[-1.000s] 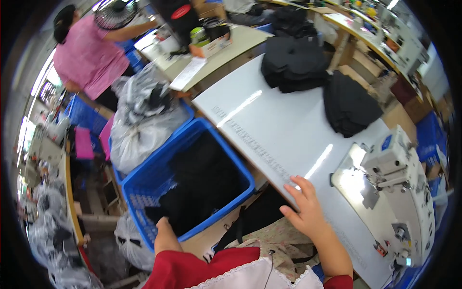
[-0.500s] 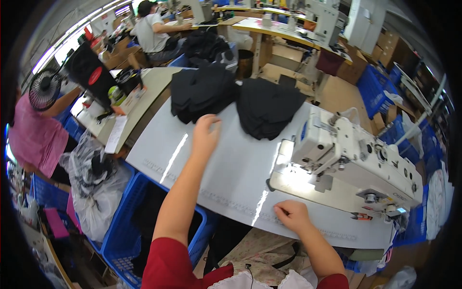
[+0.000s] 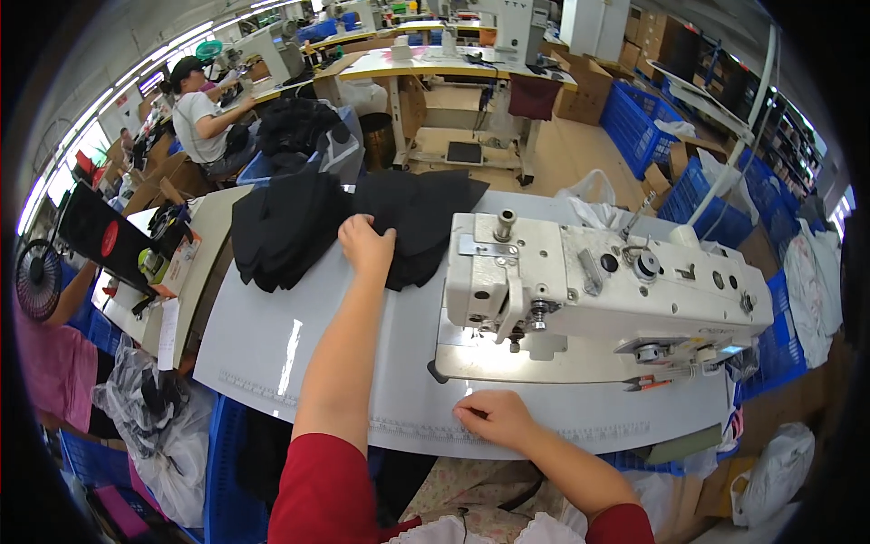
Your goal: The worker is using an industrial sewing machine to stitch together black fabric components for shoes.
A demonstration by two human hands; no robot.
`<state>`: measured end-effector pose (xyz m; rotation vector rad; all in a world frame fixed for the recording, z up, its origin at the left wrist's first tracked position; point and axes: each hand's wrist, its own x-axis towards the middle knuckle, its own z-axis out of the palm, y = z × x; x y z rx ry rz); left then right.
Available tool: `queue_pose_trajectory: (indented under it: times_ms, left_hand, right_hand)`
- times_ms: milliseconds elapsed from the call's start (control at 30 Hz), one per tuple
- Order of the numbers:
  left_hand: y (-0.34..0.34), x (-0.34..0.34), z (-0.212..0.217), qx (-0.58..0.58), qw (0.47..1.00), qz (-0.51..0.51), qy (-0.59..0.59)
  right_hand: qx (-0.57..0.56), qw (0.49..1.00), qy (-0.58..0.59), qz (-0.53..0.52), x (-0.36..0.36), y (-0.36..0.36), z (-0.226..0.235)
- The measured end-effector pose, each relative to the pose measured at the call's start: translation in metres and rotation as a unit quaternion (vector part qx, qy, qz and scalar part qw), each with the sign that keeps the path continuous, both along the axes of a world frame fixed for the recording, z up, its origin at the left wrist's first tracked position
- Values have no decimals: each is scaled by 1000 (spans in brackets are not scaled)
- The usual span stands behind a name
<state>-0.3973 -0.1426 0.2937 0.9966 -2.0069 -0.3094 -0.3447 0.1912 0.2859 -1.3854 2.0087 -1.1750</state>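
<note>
Black fabric pieces (image 3: 412, 222) lie in a loose stack at the far side of the grey sewing table (image 3: 272, 335), directly under the left hand (image 3: 365, 243), which is stretched well forward. That hand rests palm down on the near edge of the stack, fingers curled over the cloth and pressing into it; whether it has pinched a layer cannot be told. A second, thicker heap of black fabric (image 3: 281, 227) sits just to the left of that hand, touching the first stack. To the right of the left forearm, and beyond the right hand, stands the white sewing machine (image 3: 598, 286), the largest thing on the table. The right hand (image 3: 494, 419) lies on the table's near edge, just in front of the machine's base, loosely closed with fingers bent and knuckles up, holding nothing visible. Below and to the left of the left elbow, a blue plastic crate (image 3: 222, 480) stands beside the table.
</note>
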Motion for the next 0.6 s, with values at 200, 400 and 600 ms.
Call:
queue_pose_trajectory:
  times_ms: [200, 400, 600]
  left_hand:
    - [52, -22, 51, 120, 963, -204, 126]
    - [35, -41, -17, 653, 597, -369, 285]
    - [101, -9, 22, 557, 640, -486, 210]
  right_hand:
    - [82, 957, -194, -199, -68, 15, -4]
    - [-73, 800, -521, -287, -135, -17, -33]
    - [-48, 899, -313, -302, -136, -17, -35]
